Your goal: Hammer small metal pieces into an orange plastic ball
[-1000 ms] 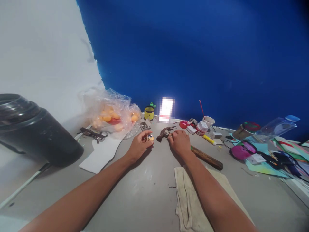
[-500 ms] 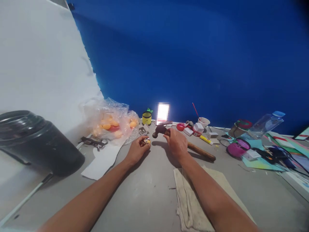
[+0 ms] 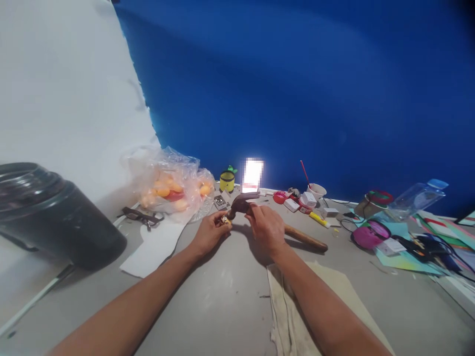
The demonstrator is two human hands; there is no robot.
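My right hand (image 3: 266, 228) is closed around a claw hammer (image 3: 306, 239) close to its head, and the wooden handle sticks out to the right. The dark hammer head is right at a small, round, yellowish object with shiny metal bits (image 3: 224, 221); whether they touch I cannot tell. That object is pinched in the fingers of my left hand (image 3: 208, 232), low over the grey table (image 3: 215, 306). Just beyond my left hand lies a small tray of shiny bits (image 3: 220, 201). A folded beige cloth (image 3: 293, 306) lies under my right forearm.
A big dark jar (image 3: 70, 222) leans at the left, near eyeglasses (image 3: 143, 216) and white paper (image 3: 148, 252). Behind are a plastic bag of orange things (image 3: 170, 190) and a yellow pot (image 3: 226, 182). To the right lie small boxes, a pink pouch (image 3: 371, 235) and a clear bottle (image 3: 419, 200).
The hammer head has moved left and down, from a gap away to right at the small round object. My left hand has stayed nearly in place, still holding it.
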